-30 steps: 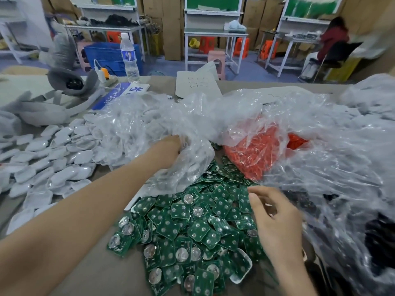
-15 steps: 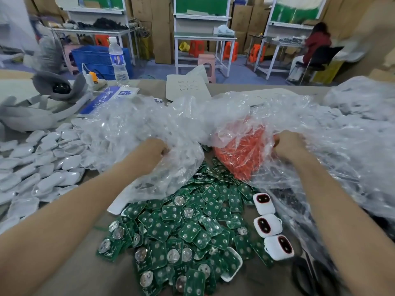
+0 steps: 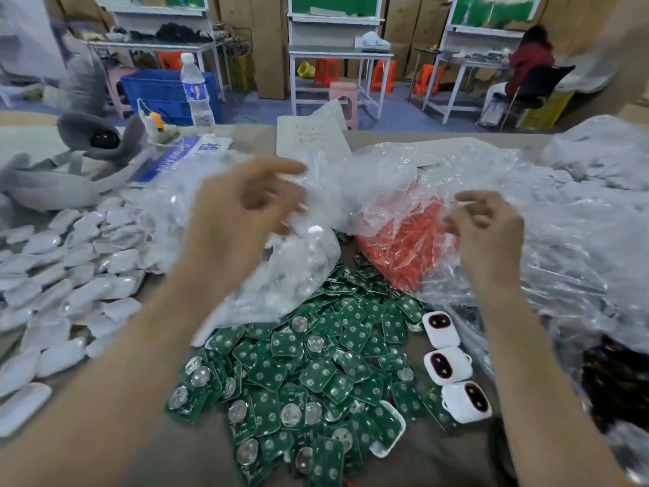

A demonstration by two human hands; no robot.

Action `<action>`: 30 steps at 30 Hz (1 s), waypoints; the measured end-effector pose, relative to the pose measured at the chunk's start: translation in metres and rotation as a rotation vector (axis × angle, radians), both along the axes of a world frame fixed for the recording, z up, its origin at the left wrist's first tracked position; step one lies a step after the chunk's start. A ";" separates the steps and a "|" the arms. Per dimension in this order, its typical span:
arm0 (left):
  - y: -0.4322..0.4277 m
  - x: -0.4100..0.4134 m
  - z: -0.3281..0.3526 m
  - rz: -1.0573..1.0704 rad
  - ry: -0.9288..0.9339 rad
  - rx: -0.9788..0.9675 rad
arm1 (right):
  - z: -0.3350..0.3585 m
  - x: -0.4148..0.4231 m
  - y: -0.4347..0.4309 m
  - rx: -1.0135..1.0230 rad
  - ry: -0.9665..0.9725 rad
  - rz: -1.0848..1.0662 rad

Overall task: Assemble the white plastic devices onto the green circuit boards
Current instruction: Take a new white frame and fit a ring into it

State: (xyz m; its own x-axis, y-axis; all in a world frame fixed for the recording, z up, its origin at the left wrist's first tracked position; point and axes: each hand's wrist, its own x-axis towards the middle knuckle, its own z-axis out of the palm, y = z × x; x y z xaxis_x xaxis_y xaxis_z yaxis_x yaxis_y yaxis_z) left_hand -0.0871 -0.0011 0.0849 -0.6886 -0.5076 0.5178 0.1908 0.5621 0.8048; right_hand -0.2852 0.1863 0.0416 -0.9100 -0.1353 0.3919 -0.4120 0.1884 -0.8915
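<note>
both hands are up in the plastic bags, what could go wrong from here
1. The right hand seems to pinch the film of the orange parts bag; a tug could spill orange pieces onto the green circuit boards.
2. The clear bag by the left hand drapes over the pile's far edge; dragging it may scatter boards.
3. The white devices lie beside the right forearm, which could knock them.

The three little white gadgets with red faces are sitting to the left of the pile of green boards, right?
Not quite. The head view shows the three white devices with red faces lying in a row on the right of the pile of green circuit boards, not on the left.
</note>
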 end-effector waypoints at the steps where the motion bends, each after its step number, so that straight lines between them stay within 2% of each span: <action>1: 0.014 -0.010 -0.016 -0.050 -0.076 0.113 | -0.005 0.014 -0.006 -0.056 -0.078 0.102; 3: 0.035 -0.023 -0.049 -0.115 -0.223 0.247 | -0.019 0.032 -0.016 -0.019 -0.148 0.205; 5: 0.041 -0.029 -0.075 -0.136 -0.287 0.276 | -0.032 0.043 -0.020 0.024 -0.175 0.218; 8: 0.039 -0.030 -0.094 -0.179 -0.219 0.311 | -0.044 0.050 -0.020 -0.007 -0.239 0.290; 13: 0.036 -0.031 -0.103 -0.279 -0.107 0.491 | -0.046 0.063 -0.020 -0.063 -0.138 0.370; 16: 0.032 -0.031 -0.107 -0.241 -0.083 0.521 | -0.048 0.070 -0.023 0.013 -0.103 0.384; 19: 0.028 -0.031 -0.110 -0.298 -0.051 0.657 | -0.052 0.076 -0.025 0.073 -0.080 0.373; 21: 0.028 -0.030 -0.110 -0.285 -0.063 0.639 | -0.054 0.075 -0.026 0.074 -0.073 0.344; 24: 0.030 -0.032 -0.111 -0.204 -0.115 0.531 | -0.054 0.075 -0.026 0.006 -0.076 0.336; 30: 0.031 -0.033 -0.112 -0.183 -0.053 0.692 | -0.053 0.074 -0.027 -0.165 -0.235 0.385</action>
State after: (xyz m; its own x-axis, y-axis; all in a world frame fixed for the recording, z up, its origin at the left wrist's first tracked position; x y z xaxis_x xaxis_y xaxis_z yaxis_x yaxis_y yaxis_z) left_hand -0.1202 0.0301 -0.0270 -0.8096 -0.5811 0.0824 0.1836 -0.1174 0.9760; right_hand -0.2112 0.1592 -0.0112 -0.8724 -0.4334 0.2261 -0.2078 -0.0898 -0.9740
